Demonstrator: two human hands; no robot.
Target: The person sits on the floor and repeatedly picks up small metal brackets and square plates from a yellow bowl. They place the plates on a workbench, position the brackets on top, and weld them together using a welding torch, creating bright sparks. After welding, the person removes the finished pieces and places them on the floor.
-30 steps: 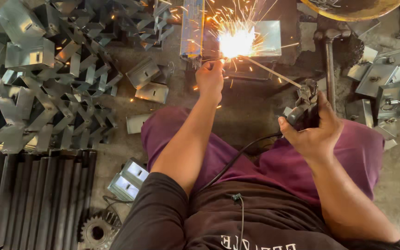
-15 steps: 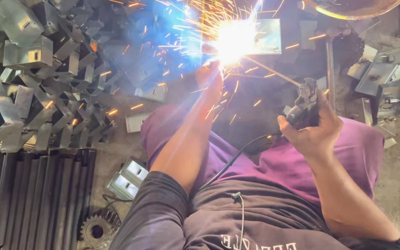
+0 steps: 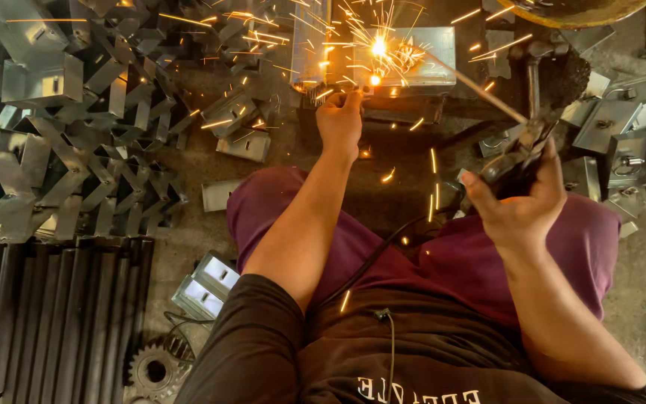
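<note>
Bracket heap (image 3: 76,127) blocks the left, metal parts (image 3: 622,127) crowd the right, and bare floor (image 3: 405,187) stays passable between the hands.

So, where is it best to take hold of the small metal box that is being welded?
Probably the near edge of the metal box, coming from the person's side, as the left hand does. The rod from the right hand sparks on its left part.

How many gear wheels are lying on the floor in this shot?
1: a toothed gear wheel at the bottom left, beside the dark metal bars and below the small metal boxes. Others may be hidden among the scrap.
</note>
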